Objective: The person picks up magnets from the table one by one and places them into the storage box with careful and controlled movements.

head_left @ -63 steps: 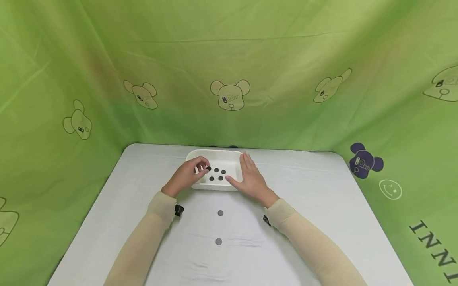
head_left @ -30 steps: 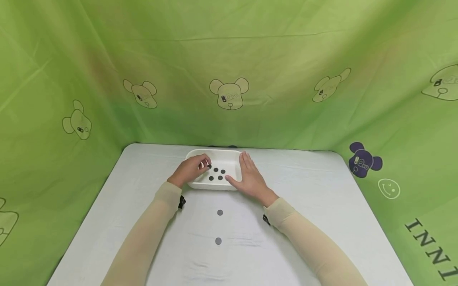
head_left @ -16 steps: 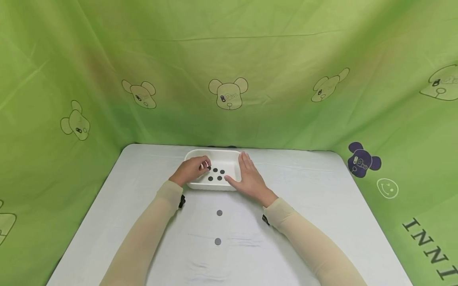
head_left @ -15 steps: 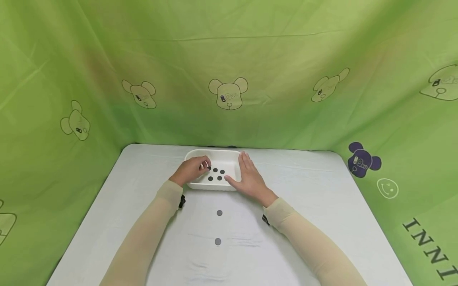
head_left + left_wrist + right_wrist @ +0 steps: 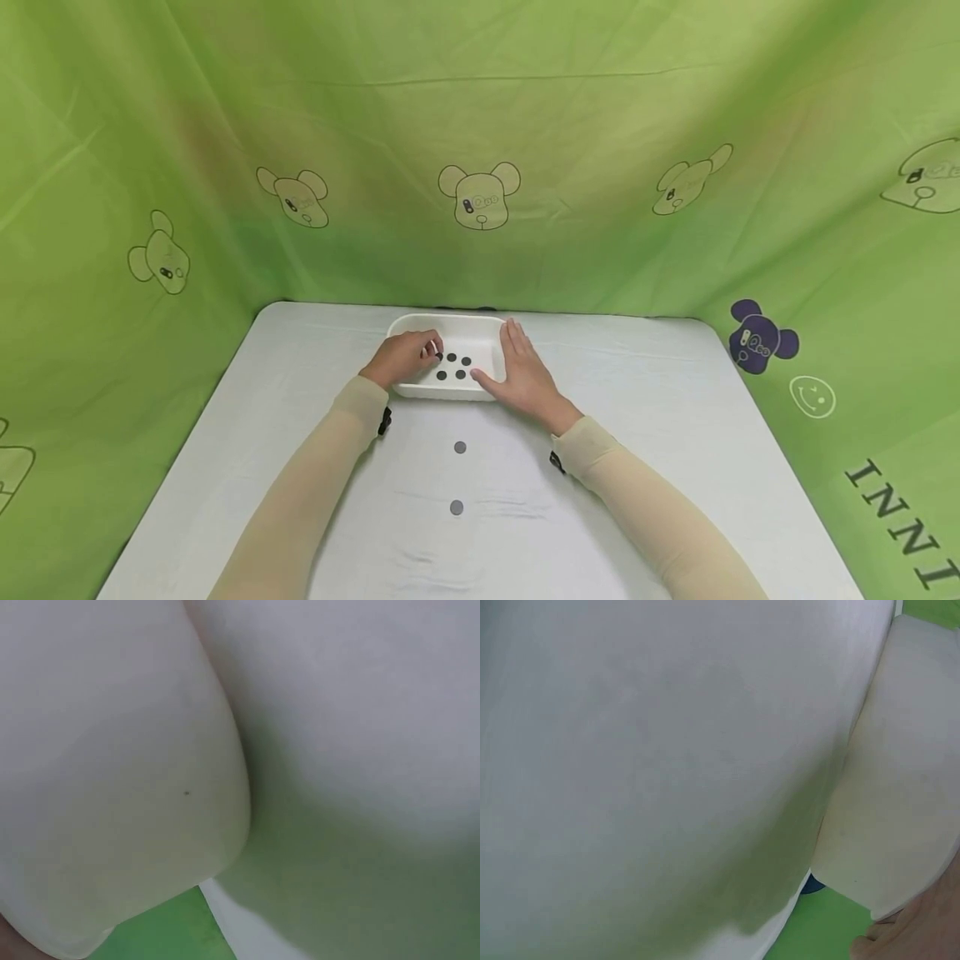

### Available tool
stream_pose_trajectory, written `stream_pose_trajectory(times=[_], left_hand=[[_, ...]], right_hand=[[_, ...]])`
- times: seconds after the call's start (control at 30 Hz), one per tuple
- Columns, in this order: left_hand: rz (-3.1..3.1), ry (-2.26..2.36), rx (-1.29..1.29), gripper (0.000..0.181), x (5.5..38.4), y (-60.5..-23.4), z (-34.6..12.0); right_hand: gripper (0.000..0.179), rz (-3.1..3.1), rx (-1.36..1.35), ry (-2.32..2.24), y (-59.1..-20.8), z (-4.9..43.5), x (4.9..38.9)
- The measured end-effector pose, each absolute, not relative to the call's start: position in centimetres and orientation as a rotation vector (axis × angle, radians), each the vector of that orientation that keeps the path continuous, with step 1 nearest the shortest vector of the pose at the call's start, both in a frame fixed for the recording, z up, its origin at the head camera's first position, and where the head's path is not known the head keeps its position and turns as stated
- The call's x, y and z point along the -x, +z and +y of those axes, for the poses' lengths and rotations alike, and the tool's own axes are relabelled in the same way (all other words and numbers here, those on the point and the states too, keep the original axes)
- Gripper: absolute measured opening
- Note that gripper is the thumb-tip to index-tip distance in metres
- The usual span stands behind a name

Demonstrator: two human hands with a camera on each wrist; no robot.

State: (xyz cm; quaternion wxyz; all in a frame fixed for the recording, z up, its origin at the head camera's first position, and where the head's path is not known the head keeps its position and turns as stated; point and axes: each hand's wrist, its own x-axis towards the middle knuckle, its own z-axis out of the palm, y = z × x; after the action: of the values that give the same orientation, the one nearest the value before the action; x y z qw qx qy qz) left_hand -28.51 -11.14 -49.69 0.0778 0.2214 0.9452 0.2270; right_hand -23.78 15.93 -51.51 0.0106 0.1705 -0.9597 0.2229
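A white tray (image 5: pixel 450 393) near the back of the table holds several small dark discs (image 5: pixel 461 374). Over its left side, my left hand (image 5: pixel 403 355) reaches in with bent fingers, and a dark disc (image 5: pixel 439 357) shows at the thumb and fingertips, which pinch it. My right hand (image 5: pixel 527 379) rests along the tray's right end with its fingers straight and the thumb stretched inside over the rim. In the left wrist view a sleeve (image 5: pixel 127 772) fills much of the picture. The right wrist view shows a sleeve (image 5: pixel 892 772) and a bit of the hand at the lower corner.
Two grey discs, a farther one (image 5: pixel 460 447) and a nearer one (image 5: pixel 457 507), lie on the white table (image 5: pixel 637 383) between the forearms. A green curtain (image 5: pixel 480 267) with printed bear heads surrounds the table at the back and sides.
Over these frames my left hand has shifted slightly right, with its wrist turned a little; the disc at its fingertips rose a bit, then came down. The right hand stays at the tray's end.
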Motion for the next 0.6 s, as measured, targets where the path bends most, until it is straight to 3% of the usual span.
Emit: stream_pose_trajectory(times=[0.6], left_hand=[[2.862, 0.611, -0.657, 0.011, 28.50, -50.32, -10.94]], right_hand=[[0.110, -2.986, -0.530, 0.688, -51.64, 15.97, 23.77]])
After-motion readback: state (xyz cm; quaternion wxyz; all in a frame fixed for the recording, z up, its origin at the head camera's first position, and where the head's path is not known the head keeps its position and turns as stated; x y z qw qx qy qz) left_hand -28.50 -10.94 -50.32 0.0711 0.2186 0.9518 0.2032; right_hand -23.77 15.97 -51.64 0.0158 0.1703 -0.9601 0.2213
